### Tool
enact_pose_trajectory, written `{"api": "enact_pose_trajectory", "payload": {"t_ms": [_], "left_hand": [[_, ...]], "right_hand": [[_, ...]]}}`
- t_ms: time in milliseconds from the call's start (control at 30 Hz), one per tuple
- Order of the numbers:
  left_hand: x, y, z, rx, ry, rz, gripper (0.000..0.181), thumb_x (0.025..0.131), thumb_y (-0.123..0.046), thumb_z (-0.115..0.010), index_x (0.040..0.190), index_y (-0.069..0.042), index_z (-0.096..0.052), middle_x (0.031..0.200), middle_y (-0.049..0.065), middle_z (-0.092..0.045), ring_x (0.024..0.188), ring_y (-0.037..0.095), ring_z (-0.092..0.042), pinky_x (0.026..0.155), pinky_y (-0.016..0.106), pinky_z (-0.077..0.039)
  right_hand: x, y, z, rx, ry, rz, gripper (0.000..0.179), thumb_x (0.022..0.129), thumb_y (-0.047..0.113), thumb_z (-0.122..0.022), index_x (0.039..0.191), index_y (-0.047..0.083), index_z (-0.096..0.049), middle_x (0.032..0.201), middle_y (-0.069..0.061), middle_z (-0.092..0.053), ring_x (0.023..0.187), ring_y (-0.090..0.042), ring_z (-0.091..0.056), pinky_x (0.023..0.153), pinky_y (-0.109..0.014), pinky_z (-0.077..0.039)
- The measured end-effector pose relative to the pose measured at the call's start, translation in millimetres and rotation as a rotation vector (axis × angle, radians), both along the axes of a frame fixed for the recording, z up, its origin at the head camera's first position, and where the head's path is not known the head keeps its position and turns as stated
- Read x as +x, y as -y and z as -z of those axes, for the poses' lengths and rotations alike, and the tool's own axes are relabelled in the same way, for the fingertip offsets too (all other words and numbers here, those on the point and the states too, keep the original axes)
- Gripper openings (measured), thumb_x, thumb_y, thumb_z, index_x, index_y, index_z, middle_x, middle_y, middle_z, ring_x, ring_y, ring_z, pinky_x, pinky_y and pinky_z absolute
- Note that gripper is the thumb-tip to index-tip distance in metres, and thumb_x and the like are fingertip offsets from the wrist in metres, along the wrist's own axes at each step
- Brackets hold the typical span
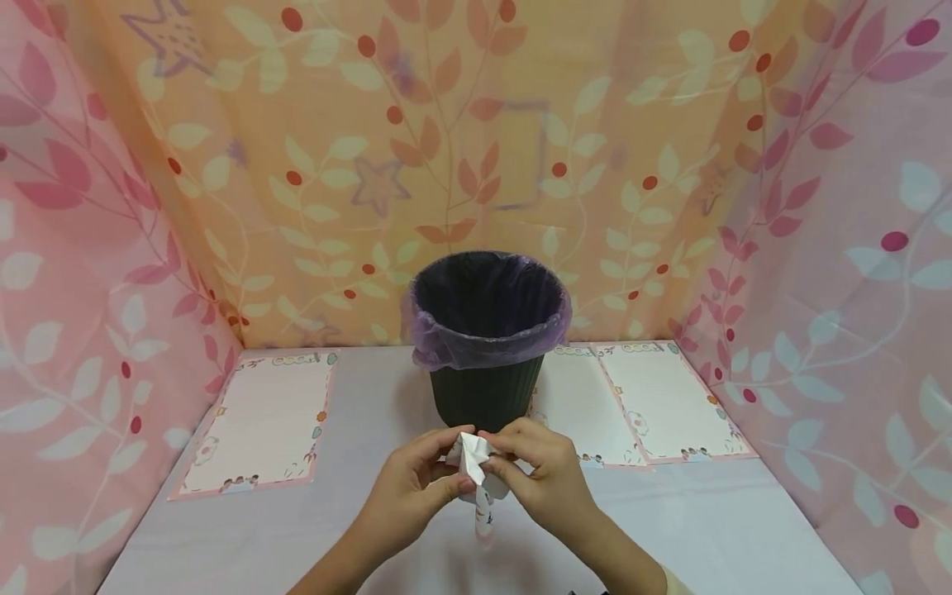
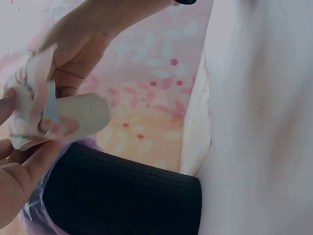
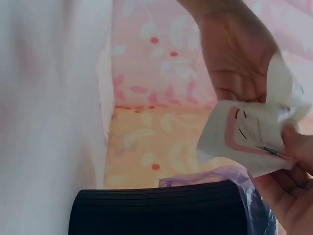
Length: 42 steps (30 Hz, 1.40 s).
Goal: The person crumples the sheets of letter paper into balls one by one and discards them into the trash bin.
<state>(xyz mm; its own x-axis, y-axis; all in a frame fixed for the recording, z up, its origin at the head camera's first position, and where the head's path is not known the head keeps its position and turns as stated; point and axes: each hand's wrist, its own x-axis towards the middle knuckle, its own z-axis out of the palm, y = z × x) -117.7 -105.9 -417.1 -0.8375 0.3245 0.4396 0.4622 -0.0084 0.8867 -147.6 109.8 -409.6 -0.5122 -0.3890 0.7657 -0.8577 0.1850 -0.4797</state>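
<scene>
Behind everything, a yellow-and-pink cloth backdrop printed with leaves and red dots (image 1: 446, 124) was hung, and a pale, smooth-covered counter (image 1: 706, 529) was spread before it. Near the back of the counter a dark, ribbed plastic bin (image 1: 483, 392) was stood upright, its rim wrapped in a thin purple plastic liner (image 1: 454, 354). Flat white paper sheets with pink decorated borders were laid to either side: one on the left (image 1: 256, 421), two on the right (image 1: 673, 401), where one was partly hidden by the bin.

In front of the bin, clear of the counter, a creased white paper piece with a pink printed border (image 1: 476, 471) was held up between the two hands. It was pinched between thumb and fingers by both the left hand (image 1: 407, 479) and the right hand (image 1: 546, 471), with loose flaps and a curled strip left sticking out.

The paper was judged very light, dry and barely slippery — stiff enough for folds to be kept, yet easily torn if pulled apart. A hold was best taken on the thick, gathered middle — the thin loose edges would be bent or ripped more readily.
</scene>
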Motion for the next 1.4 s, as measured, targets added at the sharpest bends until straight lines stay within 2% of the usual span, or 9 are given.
{"api": "enact_pose_trajectory", "payload": {"t_ms": [200, 333, 467, 567, 800, 1033, 1167, 1233, 1400], "left_hand": [[0.8, -7.8, 5.5, -0.055, -0.276, -0.114, 0.046, 0.089, -0.004, -0.076, 0.134, -0.002, -0.062, 0.122, 0.010, -0.068, 0.106, 0.018, -0.070, 0.088, 0.032, -0.061], [0.1, -8.2, 9.3, -0.095, -0.375, -0.222, 0.043, 0.091, -0.003, -0.075, 0.132, -0.004, -0.063, 0.120, 0.006, -0.068, 0.107, 0.017, -0.069, 0.091, 0.028, -0.059], [-0.9, -7.5, 11.5, -0.152, -0.482, -0.363, 0.041, 0.090, -0.003, -0.076, 0.129, -0.005, -0.063, 0.116, 0.003, -0.068, 0.101, 0.014, -0.066, 0.089, 0.020, -0.056], [-0.9, -8.7, 12.8, -0.191, -0.565, -0.412, 0.034, 0.093, -0.007, -0.074, 0.125, -0.003, -0.063, 0.112, 0.003, -0.067, 0.096, 0.013, -0.064, 0.086, 0.018, -0.054], [-0.3, -16.3, 16.6, -0.213, -0.646, -0.368, 0.029, 0.105, -0.024, -0.059, 0.122, 0.000, -0.062, 0.108, 0.004, -0.064, 0.089, 0.011, -0.060, 0.077, 0.013, -0.051], [-1.9, -22.5, 22.7, -0.177, -0.696, -0.392, 0.020, 0.093, -0.010, -0.072, 0.109, -0.001, -0.063, 0.098, 0.002, -0.063, 0.078, 0.008, -0.053, 0.062, 0.012, -0.045], [-0.6, -17.1, 18.3, -0.149, -0.591, -0.377, 0.023, 0.087, -0.003, -0.078, 0.104, -0.007, -0.064, 0.097, -0.001, -0.066, 0.083, 0.009, -0.063, 0.070, 0.015, -0.052], [-1.6, -10.1, 12.5, -0.120, -0.438, -0.330, 0.023, 0.087, -0.004, -0.079, 0.104, -0.010, -0.064, 0.098, -0.001, -0.068, 0.082, 0.011, -0.066, 0.070, 0.019, -0.057], [-9.2, 12.5, -0.3, 0.049, 0.088, -0.143, 0.021, 0.093, -0.008, -0.074, 0.111, -0.006, -0.063, 0.101, 0.005, -0.066, 0.081, 0.013, -0.065, 0.067, 0.024, -0.059]], "right_hand": [[3.9, 9.2, 3.2, -0.022, -0.278, 0.076, 0.009, 0.088, 0.001, -0.078, 0.097, 0.000, -0.076, 0.091, -0.005, -0.070, 0.077, -0.015, -0.071, 0.070, -0.013, -0.057], [7.3, 11.1, -0.7, 0.040, -0.304, 0.064, 0.018, 0.100, 0.004, -0.065, 0.114, -0.003, -0.074, 0.096, -0.004, -0.067, 0.080, -0.010, -0.064, 0.071, -0.011, -0.054], [11.4, 9.1, -3.7, 0.146, -0.171, -0.006, 0.036, 0.102, 0.006, -0.060, 0.136, -0.002, -0.062, 0.109, -0.001, -0.062, 0.091, -0.008, -0.058, 0.079, -0.013, -0.052], [12.0, 8.0, -3.8, 0.152, -0.064, -0.046, 0.044, 0.098, 0.014, -0.069, 0.139, 0.000, -0.060, 0.112, 0.000, -0.062, 0.095, -0.008, -0.060, 0.082, -0.017, -0.054], [6.8, 6.1, -1.0, -0.030, 0.152, -0.088, 0.022, 0.084, 0.008, -0.082, 0.104, 0.011, -0.075, 0.091, 0.001, -0.067, 0.082, -0.010, -0.066, 0.070, -0.026, -0.061], [7.9, 8.2, 3.8, -0.162, 0.436, -0.200, 0.005, 0.087, -0.001, -0.077, 0.089, 0.003, -0.075, 0.085, -0.011, -0.067, 0.080, -0.011, -0.065, 0.065, -0.028, -0.061], [4.1, 6.2, 0.8, -0.139, 0.516, -0.246, 0.007, 0.091, 0.002, -0.075, 0.097, 0.002, -0.076, 0.093, -0.013, -0.069, 0.085, -0.013, -0.067, 0.070, -0.030, -0.062], [0.2, 1.8, -3.0, -0.083, 0.528, -0.283, 0.016, 0.093, 0.004, -0.072, 0.110, 0.002, -0.075, 0.102, -0.013, -0.071, 0.093, -0.017, -0.070, 0.077, -0.032, -0.063], [-12.1, -11.9, -10.0, 0.061, 0.440, -0.382, 0.030, 0.098, -0.003, -0.063, 0.127, 0.001, -0.068, 0.114, -0.013, -0.072, 0.101, -0.021, -0.072, 0.084, -0.037, -0.063]]}}
